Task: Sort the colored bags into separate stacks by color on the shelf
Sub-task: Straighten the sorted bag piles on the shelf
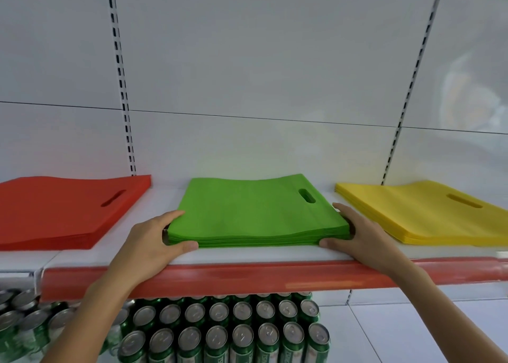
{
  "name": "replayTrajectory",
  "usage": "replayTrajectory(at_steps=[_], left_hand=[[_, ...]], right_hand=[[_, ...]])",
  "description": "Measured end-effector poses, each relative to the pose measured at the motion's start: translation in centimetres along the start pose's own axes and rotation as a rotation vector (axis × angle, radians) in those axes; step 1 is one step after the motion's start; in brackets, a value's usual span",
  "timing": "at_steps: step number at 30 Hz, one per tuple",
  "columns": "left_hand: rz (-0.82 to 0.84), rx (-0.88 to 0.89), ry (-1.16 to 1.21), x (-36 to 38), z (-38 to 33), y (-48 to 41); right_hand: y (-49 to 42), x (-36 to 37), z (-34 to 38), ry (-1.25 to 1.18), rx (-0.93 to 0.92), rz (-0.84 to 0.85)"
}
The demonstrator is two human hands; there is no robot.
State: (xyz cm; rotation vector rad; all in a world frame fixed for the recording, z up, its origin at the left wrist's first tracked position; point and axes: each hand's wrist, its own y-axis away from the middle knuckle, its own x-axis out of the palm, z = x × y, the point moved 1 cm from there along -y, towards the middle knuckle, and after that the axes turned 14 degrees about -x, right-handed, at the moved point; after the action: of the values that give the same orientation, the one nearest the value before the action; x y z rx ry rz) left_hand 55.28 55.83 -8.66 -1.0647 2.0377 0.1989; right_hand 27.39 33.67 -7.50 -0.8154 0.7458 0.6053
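I see my left hand (pixel 154 241) and right hand (pixel 357 236) clasping the front corners of the green stack (pixel 255 211) on the shelf (pixel 247 255); red stack (pixel 63 208) lies left of it, yellow stack (pixel 428 211) right

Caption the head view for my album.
Left hand and right hand hold the green stack on the shelf, between red stack and yellow stack.
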Motion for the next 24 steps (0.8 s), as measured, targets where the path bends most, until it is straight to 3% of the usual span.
replayTrajectory(at_steps=[7,10,14,19,24], left_hand=[[0.004,0.023,-0.049,-0.3,0.4,0.4],[-0.087,0.084,-0.125,-0.6,0.0,0.3],[-0.165,0.198,-0.171,-0.1,-3.3,2.1],[-0.094,0.363,-0.010,3.5,-10.8,4.4],[0.020,0.406,0.199,10.7,-18.0,6.1]], right_hand=[[0.3,0.1,0.4,-0.076,-0.027,-0.014],[1.0,-1.0,0.3,-0.198,-0.075,-0.106],[2.4,-3.7,-0.9,-0.157,-0.122,-0.143],[4.3,-7.0,-5.9,-0.124,-0.099,-0.200],[5.6,-11.7,-12.6,-0.068,-0.057,-0.180]])
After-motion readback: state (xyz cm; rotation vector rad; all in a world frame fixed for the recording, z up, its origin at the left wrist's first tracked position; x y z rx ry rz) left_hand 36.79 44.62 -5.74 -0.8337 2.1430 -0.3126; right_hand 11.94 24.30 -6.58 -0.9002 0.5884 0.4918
